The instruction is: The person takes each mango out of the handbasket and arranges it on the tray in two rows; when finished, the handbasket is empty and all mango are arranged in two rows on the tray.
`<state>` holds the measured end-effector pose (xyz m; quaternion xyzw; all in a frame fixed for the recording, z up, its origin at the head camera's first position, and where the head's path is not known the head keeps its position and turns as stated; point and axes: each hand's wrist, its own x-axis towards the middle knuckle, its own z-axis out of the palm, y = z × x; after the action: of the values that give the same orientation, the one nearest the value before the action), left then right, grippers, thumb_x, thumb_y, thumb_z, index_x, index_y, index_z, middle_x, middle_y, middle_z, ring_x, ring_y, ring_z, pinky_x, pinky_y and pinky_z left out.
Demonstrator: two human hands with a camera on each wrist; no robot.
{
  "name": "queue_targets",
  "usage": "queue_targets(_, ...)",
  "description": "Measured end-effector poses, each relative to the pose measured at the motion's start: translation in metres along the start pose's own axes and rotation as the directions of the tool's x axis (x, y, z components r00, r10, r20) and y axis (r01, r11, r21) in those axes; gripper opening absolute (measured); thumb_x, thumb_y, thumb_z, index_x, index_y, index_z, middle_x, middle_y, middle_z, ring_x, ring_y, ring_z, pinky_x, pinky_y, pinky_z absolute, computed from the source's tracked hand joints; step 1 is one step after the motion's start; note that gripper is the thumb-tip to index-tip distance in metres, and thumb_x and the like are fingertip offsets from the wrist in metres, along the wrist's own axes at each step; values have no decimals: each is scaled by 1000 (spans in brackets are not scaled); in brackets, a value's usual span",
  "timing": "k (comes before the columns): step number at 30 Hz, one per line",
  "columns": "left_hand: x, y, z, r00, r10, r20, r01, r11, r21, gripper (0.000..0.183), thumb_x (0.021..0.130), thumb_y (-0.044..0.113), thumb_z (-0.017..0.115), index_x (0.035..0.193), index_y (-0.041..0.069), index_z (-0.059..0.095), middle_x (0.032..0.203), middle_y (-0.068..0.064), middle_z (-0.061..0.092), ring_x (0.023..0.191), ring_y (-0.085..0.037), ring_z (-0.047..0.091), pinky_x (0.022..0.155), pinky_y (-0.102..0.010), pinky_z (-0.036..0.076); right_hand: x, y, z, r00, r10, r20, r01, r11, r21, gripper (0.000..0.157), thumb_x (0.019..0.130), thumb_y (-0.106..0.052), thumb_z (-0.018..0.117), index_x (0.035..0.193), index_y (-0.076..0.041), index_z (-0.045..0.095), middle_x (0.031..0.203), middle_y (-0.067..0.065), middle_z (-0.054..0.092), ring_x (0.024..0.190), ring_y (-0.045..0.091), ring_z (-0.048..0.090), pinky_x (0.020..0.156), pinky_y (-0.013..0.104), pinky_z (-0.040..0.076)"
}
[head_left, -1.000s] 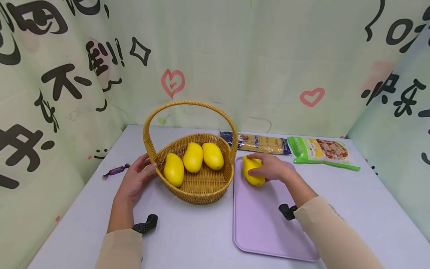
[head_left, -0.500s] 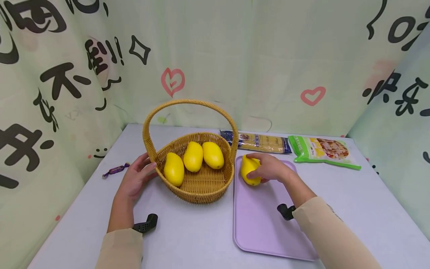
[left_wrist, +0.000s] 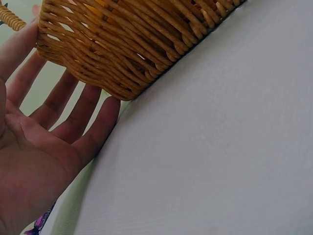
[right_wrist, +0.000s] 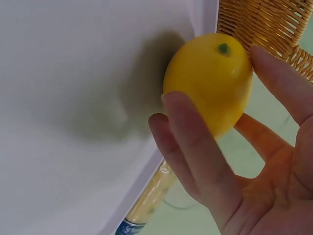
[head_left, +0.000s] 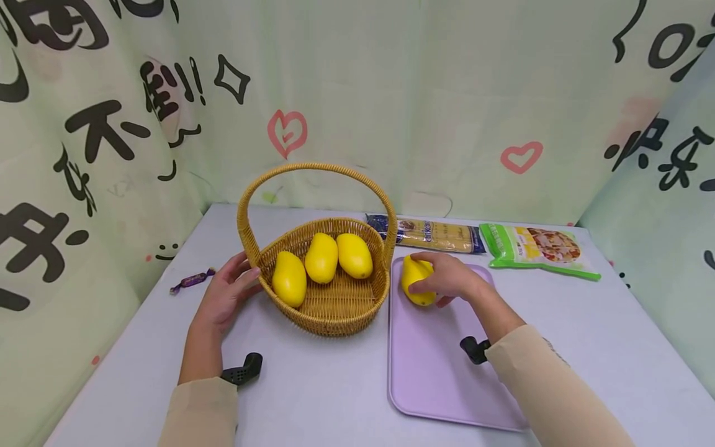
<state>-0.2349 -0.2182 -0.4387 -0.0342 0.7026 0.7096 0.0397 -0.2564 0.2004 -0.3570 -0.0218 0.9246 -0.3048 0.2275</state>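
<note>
Three yellow mangoes [head_left: 321,258] lie in a wicker basket [head_left: 335,326] with a tall arched handle. Straight, spread fingers of my left hand [head_left: 222,295] touch the basket's left side, the thumb close to its rim; the left wrist view shows the fingertips along the woven wall. Another mango [right_wrist: 210,73] is at the far left corner of the purple tray [head_left: 430,366]. My right hand [head_left: 451,279] holds this mango from above, thumb and fingers on opposite sides. A green stem end shows on it in the right wrist view.
Behind the tray lie a pack of dry noodles [head_left: 441,236] and a green-edged food bag [head_left: 542,248]. A purple-wrapped candy [head_left: 192,281] lies left of the left hand. A printed curtain [head_left: 424,124] hangs behind the white table [head_left: 313,391].
The right hand and its mango have shifted slightly left towards the tray's left rim. The left hand and the basket hold their place.
</note>
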Motion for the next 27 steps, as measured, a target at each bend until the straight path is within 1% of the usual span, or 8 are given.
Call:
queue_targets(4, 3, -2, 0, 1000, 18, 6, -18, 1000, -15, 68, 104, 27, 65, 163, 16, 33, 162, -15, 36, 128, -17, 53, 100, -25, 56, -1, -1, -2, 1000, 4, 6, -4, 1000, -2, 79, 91, -29, 78, 159, -17, 40, 147, 27, 46, 100, 33, 62, 68, 36, 64)
queue_targets(6, 4, -3, 0, 1000, 26, 8, -26, 999, -20, 68, 104, 26, 65, 163, 15, 33, 161, -15, 37, 125, -14, 54, 98, -23, 56, -2, -1, -3, 1000, 6, 8, -6, 1000, 1, 81, 91, -29, 78, 160, -17, 38, 146, 28, 47, 100, 34, 62, 68, 37, 64)
queue_targets(9, 4, -3, 0, 1000, 28, 9, -28, 999, -24, 68, 103, 27, 65, 163, 16, 33, 160, -15, 37, 124, -13, 55, 97, -22, 56, -3, -2, -4, 1000, 15, 8, -15, 1000, 5, 83, 92, -31, 78, 162, -17, 35, 143, 29, 48, 99, 35, 62, 67, 36, 64)
queue_targets(13, 4, -2, -1, 1000, 19, 8, -19, 999, -25, 69, 103, 28, 65, 163, 16, 33, 161, -14, 37, 126, -15, 54, 98, -22, 56, -4, -1, -7, 1000, 17, -1, -17, 1000, 4, 85, 92, -33, 77, 162, -17, 33, 139, 28, 50, 98, 35, 62, 64, 36, 64)
queue_targets(17, 3, -3, -1, 1000, 10, 3, -10, 1000, -25, 67, 104, 26, 64, 162, 16, 33, 160, -14, 37, 127, -16, 53, 97, -22, 56, -7, -2, -11, 1000, 4, -14, -4, 1000, -14, 84, 93, -34, 76, 162, -16, 33, 145, 30, 49, 103, 38, 62, 64, 36, 64)
queue_targets(20, 3, -3, -1, 1000, 6, 3, -6, 1000, -30, 67, 104, 26, 64, 163, 16, 33, 159, -14, 37, 126, -14, 54, 97, -21, 56, -11, -5, -14, 1000, -7, -21, 6, 999, -43, 82, 94, -35, 74, 162, -15, 33, 150, 31, 46, 109, 41, 61, 65, 36, 64)
queue_targets(22, 3, -3, -1, 1000, 7, 7, -7, 999, -35, 68, 103, 27, 65, 163, 16, 33, 160, -14, 37, 125, -13, 54, 97, -21, 56, -14, -9, -17, 999, -20, -29, 18, 997, -76, 81, 95, -35, 73, 162, -14, 34, 149, 32, 48, 110, 40, 60, 67, 36, 64)
queue_targets(27, 3, -3, -1, 1000, 10, 8, -10, 999, -39, 68, 103, 28, 66, 162, 17, 33, 160, -14, 37, 126, -13, 54, 97, -21, 56, -23, -21, -23, 993, -101, -61, 89, 981, -173, 71, 96, -35, 71, 157, -11, 43, 142, 31, 55, 104, 37, 62, 69, 35, 62)
